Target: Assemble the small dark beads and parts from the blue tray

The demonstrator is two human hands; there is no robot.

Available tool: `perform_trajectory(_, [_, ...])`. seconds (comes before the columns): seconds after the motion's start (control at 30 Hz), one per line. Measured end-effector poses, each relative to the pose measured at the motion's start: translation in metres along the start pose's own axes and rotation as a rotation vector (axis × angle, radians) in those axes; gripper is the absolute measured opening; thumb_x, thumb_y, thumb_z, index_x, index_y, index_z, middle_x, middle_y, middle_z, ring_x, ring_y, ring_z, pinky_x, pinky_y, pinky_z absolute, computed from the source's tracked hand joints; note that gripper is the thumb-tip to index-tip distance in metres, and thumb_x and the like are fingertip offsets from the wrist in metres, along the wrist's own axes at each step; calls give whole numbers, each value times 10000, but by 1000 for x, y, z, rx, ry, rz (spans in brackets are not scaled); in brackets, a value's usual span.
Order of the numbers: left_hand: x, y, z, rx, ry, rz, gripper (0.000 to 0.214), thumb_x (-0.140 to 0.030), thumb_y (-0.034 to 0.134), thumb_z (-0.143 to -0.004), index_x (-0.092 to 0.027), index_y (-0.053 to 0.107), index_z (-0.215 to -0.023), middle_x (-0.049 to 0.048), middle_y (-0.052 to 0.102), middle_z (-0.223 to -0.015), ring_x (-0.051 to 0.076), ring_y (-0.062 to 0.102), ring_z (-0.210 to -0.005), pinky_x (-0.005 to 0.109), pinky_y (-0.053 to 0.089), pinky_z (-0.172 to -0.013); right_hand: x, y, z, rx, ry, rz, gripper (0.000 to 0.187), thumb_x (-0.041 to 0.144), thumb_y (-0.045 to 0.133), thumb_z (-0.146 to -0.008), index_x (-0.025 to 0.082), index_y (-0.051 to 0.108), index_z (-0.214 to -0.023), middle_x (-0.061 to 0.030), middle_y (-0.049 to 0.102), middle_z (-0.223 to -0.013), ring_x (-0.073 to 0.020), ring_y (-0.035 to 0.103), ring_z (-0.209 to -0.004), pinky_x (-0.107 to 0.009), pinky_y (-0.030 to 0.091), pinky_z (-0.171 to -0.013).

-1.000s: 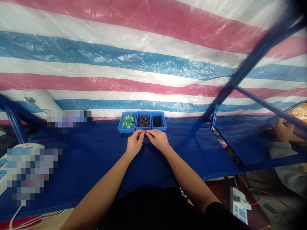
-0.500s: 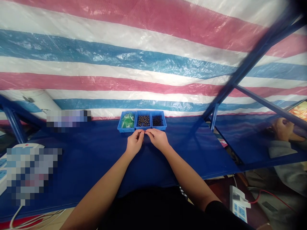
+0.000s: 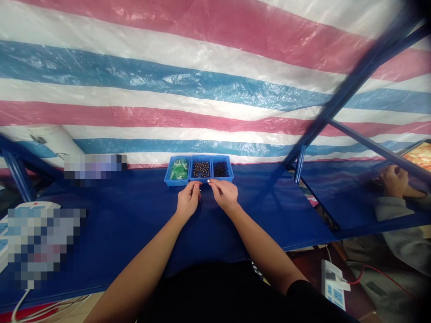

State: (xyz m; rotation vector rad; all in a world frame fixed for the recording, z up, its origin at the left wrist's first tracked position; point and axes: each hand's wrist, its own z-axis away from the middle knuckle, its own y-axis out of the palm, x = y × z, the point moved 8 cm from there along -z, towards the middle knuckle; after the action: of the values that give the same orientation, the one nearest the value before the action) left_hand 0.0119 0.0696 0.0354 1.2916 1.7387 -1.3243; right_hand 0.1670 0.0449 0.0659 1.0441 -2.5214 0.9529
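Observation:
My left hand (image 3: 188, 197) is closed just in front of the bins, with a small dark piece peeking out by its fingers, too small to name. Beside it, my right hand (image 3: 225, 194) pinches a tiny shiny brass-coloured metal piece (image 3: 209, 181) between thumb and forefinger. A narrow gap separates the two hands. Beyond them stand three joined blue bins: the left bin (image 3: 177, 183) has green-and-clear plastic material (image 3: 179, 169), the middle one holds brass-and-black small parts (image 3: 201, 170), and the right one holds small black parts (image 3: 220, 169).
All this rests on a dark blue table (image 3: 134, 211). At left lie a white power strip (image 3: 40, 205) and blurred-out items. A blue metal frame (image 3: 323, 121) rises at right, past which another person's hand (image 3: 393, 180) shows. Striped sheeting hangs behind.
My hands, whose fingertips met before, have come apart slightly. The right one has shifted a little to the right, and the shiny metal piece now shows at its fingertips.

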Motion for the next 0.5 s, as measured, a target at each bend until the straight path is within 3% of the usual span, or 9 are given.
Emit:
perform_trajectory(0.1, [-2,-3,0,-18,-4,-25,317,-395,405,-946,-182,631,-1009,-23,571,-589,106,558,-538,201,450,-563,-8,-5,-4,-66,113,46,280,375,512,-926,215,724,-1017,-80,740,-900,-175,664,-697,-300,502,-742])
perform_trajectory(0.17, [-3,-6,-1,-46,-4,-47,316,-388,403,-947,-182,638,-998,-22,572,-582,107,560,-536,203,446,-563,-16,3,-7,39,255,113,328,427,520,-914,231,690,-1116,-61,728,-818,-187,662,-725,-291,483,-715])
perform_trajectory(0.23, [-3,-10,0,-85,-8,-63,312,-383,403,-948,-182,640,-977,-24,569,-576,106,556,-530,204,442,-563,-20,15,-8,202,330,147,324,448,505,-915,254,690,-1096,-33,715,-774,-179,655,-722,-270,459,-680])
perform_trajectory(0.4, [-4,-15,0,-142,-7,-69,297,-373,413,-942,-184,641,-946,-25,567,-567,109,553,-517,211,446,-568,-9,41,3,600,224,99,213,409,557,-882,266,709,-930,-1,705,-799,-152,631,-742,-241,397,-638])
perform_trajectory(0.5, [-2,-16,0,-144,-3,-77,290,-364,412,-940,-187,642,-954,-23,570,-569,115,562,-531,216,453,-585,0,54,15,758,106,31,207,423,646,-812,254,705,-916,3,693,-815,-149,618,-758,-237,379,-630])
